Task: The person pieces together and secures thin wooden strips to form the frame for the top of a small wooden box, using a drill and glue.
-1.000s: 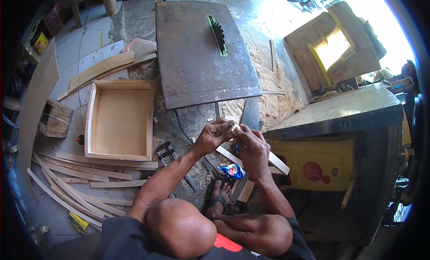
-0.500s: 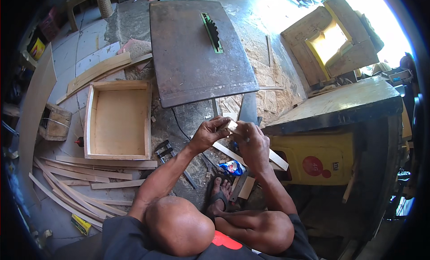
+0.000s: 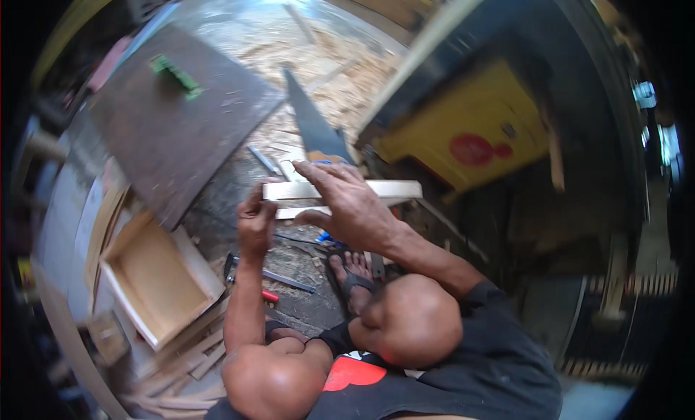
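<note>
A pale, narrow wood strip (image 3: 394, 189) is held level in front of me, above my foot. My left hand (image 3: 257, 219) is closed on its left end. My right hand (image 3: 352, 209) lies across the strip's middle, fingers stretched out and thumb apart, hiding part of it. Just below runs a second pale edge (image 3: 293, 212) between the hands; I cannot tell whether it belongs to the same piece. Beneath my hands, on the floor, a clamp-like metal bar (image 3: 288, 281) lies near a red handle (image 3: 270, 295).
The dark saw table (image 3: 184, 123), with a green insert (image 3: 176, 78), stands at the far left. A shallow wooden box (image 3: 163, 279) and loose strips lie below it. A handsaw (image 3: 313, 120) points toward sawdust (image 3: 329, 47). A dark workbench with a yellow panel (image 3: 463, 130) is at right.
My view has swung right, so the saw table and box now sit further left. The wood piece, seen end-on before, now lies crosswise. My right hand's fingers have straightened.
</note>
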`<action>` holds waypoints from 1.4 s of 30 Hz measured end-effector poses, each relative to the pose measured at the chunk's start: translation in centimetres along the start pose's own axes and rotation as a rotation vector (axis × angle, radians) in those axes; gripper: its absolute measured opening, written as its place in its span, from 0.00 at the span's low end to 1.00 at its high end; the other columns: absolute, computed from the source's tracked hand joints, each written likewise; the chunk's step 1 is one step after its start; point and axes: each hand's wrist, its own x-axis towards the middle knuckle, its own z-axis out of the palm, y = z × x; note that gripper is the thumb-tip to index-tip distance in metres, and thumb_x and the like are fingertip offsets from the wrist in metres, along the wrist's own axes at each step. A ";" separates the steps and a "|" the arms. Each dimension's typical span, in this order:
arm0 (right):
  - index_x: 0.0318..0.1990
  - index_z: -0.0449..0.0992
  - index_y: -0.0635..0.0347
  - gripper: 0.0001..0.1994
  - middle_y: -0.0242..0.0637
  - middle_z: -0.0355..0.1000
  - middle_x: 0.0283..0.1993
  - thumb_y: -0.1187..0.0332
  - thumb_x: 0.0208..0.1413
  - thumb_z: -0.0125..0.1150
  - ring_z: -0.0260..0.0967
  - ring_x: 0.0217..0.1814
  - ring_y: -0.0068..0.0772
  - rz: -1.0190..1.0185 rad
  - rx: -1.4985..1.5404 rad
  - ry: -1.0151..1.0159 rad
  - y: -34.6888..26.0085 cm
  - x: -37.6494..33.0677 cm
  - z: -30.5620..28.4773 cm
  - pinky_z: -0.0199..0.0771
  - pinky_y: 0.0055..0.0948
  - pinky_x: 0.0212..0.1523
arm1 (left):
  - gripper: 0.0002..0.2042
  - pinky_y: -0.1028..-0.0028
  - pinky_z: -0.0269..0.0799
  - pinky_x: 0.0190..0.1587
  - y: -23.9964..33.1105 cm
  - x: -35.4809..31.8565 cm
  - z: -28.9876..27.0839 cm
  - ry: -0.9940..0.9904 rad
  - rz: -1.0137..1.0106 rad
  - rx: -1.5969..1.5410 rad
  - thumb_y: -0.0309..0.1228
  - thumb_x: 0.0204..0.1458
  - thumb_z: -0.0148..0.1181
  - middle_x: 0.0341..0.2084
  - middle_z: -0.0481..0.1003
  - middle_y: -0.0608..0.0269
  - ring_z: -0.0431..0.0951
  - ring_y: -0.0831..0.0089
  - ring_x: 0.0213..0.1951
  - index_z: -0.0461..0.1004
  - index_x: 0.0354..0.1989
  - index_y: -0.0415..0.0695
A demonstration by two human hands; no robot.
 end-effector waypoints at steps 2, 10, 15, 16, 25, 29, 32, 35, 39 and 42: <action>0.64 0.71 0.64 0.30 0.49 0.79 0.54 0.65 0.55 0.73 0.75 0.60 0.50 0.142 -0.030 0.184 1.7 -5.1 -4.2 0.75 0.41 0.58 | 0.20 0.70 0.70 0.60 -1.2 -0.2 -1.0 -0.021 0.069 0.041 0.30 0.64 0.63 0.50 0.81 0.62 0.78 0.75 0.52 0.75 0.63 0.37; 0.54 0.74 0.70 0.27 0.64 0.78 0.46 0.55 0.56 0.67 0.77 0.49 0.66 1.447 -0.272 -0.277 4.8 -42.9 -5.6 0.77 0.56 0.50 | 0.24 0.62 0.63 0.70 -2.7 -1.1 -1.3 -0.136 0.068 -0.164 0.34 0.64 0.64 0.59 0.77 0.57 0.75 0.67 0.62 0.71 0.66 0.40; 0.54 0.75 0.61 0.22 0.48 0.78 0.34 0.59 0.56 0.67 0.78 0.38 0.56 1.045 0.174 -0.604 -3.9 -40.7 4.4 0.80 0.50 0.41 | 0.22 0.66 0.62 0.67 -1.2 -0.8 -1.5 -0.043 0.083 -0.035 0.28 0.59 0.66 0.53 0.78 0.60 0.74 0.70 0.58 0.75 0.62 0.36; 0.53 0.76 0.60 0.20 0.46 0.78 0.33 0.60 0.55 0.67 0.78 0.37 0.54 0.856 0.225 -0.693 -5.8 -34.4 3.6 0.80 0.49 0.39 | 0.22 0.67 0.61 0.66 -1.3 -0.8 -1.8 -0.034 0.072 -0.032 0.28 0.58 0.66 0.52 0.79 0.60 0.74 0.71 0.57 0.76 0.60 0.33; 0.46 0.80 0.55 0.14 0.32 0.76 0.32 0.71 0.50 0.64 0.76 0.30 0.32 0.175 0.065 -0.649 -9.6 -7.2 -10.6 0.77 0.34 0.27 | 0.21 0.72 0.68 0.59 0.3 -0.9 -0.1 -0.070 0.068 0.002 0.33 0.57 0.71 0.50 0.77 0.66 0.74 0.77 0.54 0.79 0.58 0.39; 0.45 0.77 0.64 0.12 0.31 0.76 0.35 0.76 0.52 0.64 0.70 0.28 0.22 1.032 0.033 0.293 0.7 -25.0 -13.9 0.70 0.24 0.27 | 0.21 0.74 0.72 0.57 0.1 -1.0 1.6 -0.083 0.056 -0.091 0.27 0.57 0.71 0.48 0.76 0.68 0.75 0.77 0.52 0.78 0.59 0.39; 0.49 0.76 0.66 0.17 0.35 0.76 0.41 0.78 0.50 0.64 0.70 0.30 0.22 1.117 0.173 0.403 0.1 -16.8 -18.1 0.72 0.25 0.30 | 0.20 0.74 0.70 0.58 -0.2 -1.8 0.9 -0.076 0.004 -0.059 0.29 0.57 0.71 0.50 0.76 0.69 0.74 0.78 0.54 0.79 0.58 0.41; 0.50 0.77 0.67 0.18 0.36 0.79 0.43 0.80 0.48 0.62 0.78 0.36 0.30 0.933 0.053 0.059 -3.7 -7.5 -19.5 0.80 0.30 0.41 | 0.19 0.78 0.73 0.55 -0.7 -0.9 3.0 -0.116 0.026 -0.126 0.25 0.57 0.69 0.48 0.75 0.72 0.75 0.80 0.51 0.79 0.58 0.40; 0.48 0.81 0.68 0.16 0.39 0.83 0.40 0.76 0.50 0.62 0.82 0.40 0.29 0.564 0.051 -0.235 -7.7 3.0 -13.4 0.81 0.30 0.43 | 0.21 0.75 0.73 0.56 -0.3 -0.8 2.8 -0.116 -0.009 -0.157 0.25 0.56 0.71 0.49 0.75 0.70 0.75 0.78 0.53 0.78 0.59 0.40; 0.47 0.82 0.68 0.17 0.39 0.83 0.38 0.74 0.48 0.61 0.81 0.39 0.26 0.476 0.000 -0.472 -8.1 7.1 -9.7 0.81 0.30 0.41 | 0.21 0.76 0.74 0.55 -0.7 -1.0 1.6 -0.085 0.075 -0.042 0.30 0.58 0.71 0.48 0.76 0.66 0.75 0.78 0.50 0.78 0.59 0.38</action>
